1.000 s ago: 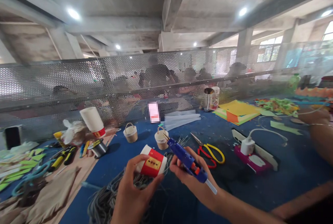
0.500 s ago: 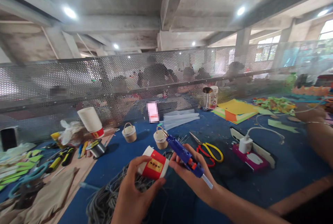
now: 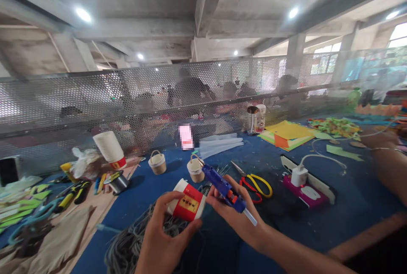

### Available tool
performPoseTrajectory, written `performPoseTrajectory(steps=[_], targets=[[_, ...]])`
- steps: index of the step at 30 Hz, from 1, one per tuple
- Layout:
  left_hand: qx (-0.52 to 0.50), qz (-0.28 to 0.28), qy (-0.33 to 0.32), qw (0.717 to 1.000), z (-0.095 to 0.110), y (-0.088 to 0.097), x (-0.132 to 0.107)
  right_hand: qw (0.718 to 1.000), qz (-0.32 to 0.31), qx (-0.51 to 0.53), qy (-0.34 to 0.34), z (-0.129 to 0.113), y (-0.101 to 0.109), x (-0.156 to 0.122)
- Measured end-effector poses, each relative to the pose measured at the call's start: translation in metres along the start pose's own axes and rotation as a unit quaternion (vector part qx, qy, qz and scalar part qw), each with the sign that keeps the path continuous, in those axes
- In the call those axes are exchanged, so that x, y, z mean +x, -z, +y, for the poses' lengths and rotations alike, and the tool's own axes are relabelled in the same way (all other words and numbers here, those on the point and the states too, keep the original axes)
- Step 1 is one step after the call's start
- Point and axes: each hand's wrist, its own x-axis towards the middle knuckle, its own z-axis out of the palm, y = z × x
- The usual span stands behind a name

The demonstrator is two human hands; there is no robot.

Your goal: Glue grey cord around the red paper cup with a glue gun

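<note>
Fingers (image 3: 165, 201) of left hand (image 3: 160, 240) curled round red-and-white cup (image 3: 187, 204), thumb underneath.
Right hand (image 3: 238, 221) closed on blue glue gun (image 3: 222, 187), held just right of cup, seemingly touching it; both above grey cord (image 3: 127, 244).

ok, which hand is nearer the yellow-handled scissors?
Right. The right hand, holding the blue glue gun, sits just beside the scissors; the left hand, holding the cup, is farther left.
</note>
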Motion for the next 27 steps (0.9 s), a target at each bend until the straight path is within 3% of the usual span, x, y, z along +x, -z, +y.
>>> performPoseTrajectory(steps=[7, 17, 21, 27], targets=[[0.010, 0.004, 0.006, 1.000, 0.001, 0.001, -0.001, 1.000, 0.016, -0.005, -0.003, 0.001, -0.002, 0.001], [-0.016, 0.010, 0.005, 1.000, 0.002, -0.001, -0.001, 1.000, -0.017, -0.018, -0.004, -0.002, 0.000, 0.000], [-0.018, 0.006, 0.005, 1.000, 0.002, -0.001, -0.001, 1.000, 0.007, 0.011, -0.016, 0.007, -0.003, 0.001], [-0.034, -0.025, 0.031, 0.999, -0.003, 0.000, -0.002, 0.998, -0.003, 0.057, -0.036, 0.014, -0.002, 0.001]])
